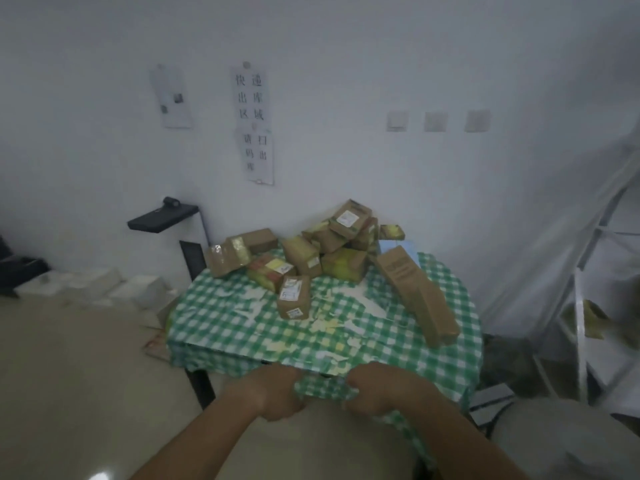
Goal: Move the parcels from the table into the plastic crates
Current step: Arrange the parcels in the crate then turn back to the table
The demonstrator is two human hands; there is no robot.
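Several brown cardboard parcels lie heaped (325, 244) at the back of a table covered with a green-and-white checked cloth (242, 327). One small labelled parcel (294, 296) lies apart near the middle, and a long box (417, 295) lies along the right side. My left hand (277, 393) and my right hand (372, 388) are both closed on the hanging front edge of the cloth, side by side. No plastic crate is in view.
A black stand (162, 218) with a small device juts out left of the table. White blocks (138, 289) lie on the floor by the wall. A white metal rack (588, 306) under plastic sheeting stands to the right. Paper notices hang on the wall.
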